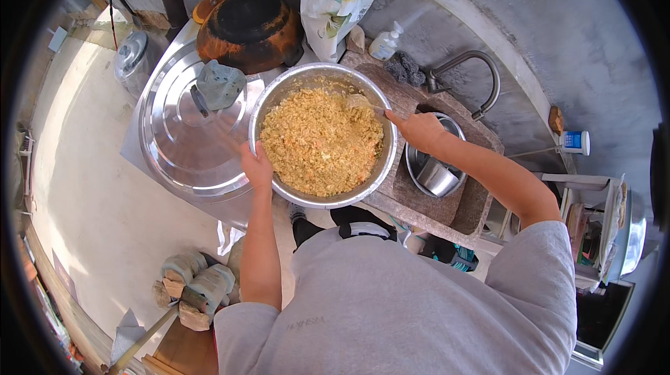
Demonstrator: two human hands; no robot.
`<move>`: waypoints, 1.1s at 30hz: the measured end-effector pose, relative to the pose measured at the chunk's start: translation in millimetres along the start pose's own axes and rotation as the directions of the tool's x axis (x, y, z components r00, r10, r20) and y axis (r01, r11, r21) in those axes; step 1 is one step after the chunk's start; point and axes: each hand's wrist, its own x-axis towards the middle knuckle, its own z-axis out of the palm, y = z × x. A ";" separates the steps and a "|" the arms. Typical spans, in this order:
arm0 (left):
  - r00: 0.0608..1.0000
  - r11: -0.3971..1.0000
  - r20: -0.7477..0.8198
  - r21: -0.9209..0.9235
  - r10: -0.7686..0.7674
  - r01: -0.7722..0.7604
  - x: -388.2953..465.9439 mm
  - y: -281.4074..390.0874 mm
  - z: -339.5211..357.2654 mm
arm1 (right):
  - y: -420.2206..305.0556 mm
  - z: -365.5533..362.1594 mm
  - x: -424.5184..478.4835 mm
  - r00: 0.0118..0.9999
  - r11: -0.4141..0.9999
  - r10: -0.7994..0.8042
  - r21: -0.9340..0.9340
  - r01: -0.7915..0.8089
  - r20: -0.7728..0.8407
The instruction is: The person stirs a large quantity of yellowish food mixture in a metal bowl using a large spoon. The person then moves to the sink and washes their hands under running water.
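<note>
A wide metal basin [391,158] filled with a crumbly yellow food mixture [322,145] flecked with orange and green bits is in front of me. My left hand [256,165] grips its left rim. My right hand [419,129], at the right rim, holds the handle of a utensil [378,110]; its head lies partly buried in the mixture, so its kind is unclear. To the left is a large round metal lid [183,160] with a grey stone [221,84] on it.
Right of the basin stands a stone sink [473,207] holding a metal pot [461,137], under a curved faucet [494,74]. A pump bottle [385,44] and dark scouring pads [405,68] sit behind. A blackened pot [248,29] and plastic bag [340,3] are at the back.
</note>
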 end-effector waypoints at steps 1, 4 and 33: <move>1.000 1.000 -0.005 -0.009 -0.019 0.019 -0.8 1.3 -1.8 | -3.7 6.9 -17.9 1.000 0.999 -0.012 0.035 0.012 -0.009; 0.998 0.998 -0.030 -0.028 -0.056 0.055 -1.2 1.3 -4.3 | -17.9 42.8 -43.7 0.993 0.889 0.077 0.444 -0.107 0.087; 0.999 1.000 0.033 -0.011 0.003 -0.002 -0.4 13.3 -2.6 | -104.7 92.3 -50.7 0.972 -0.896 -0.219 0.378 -0.233 0.081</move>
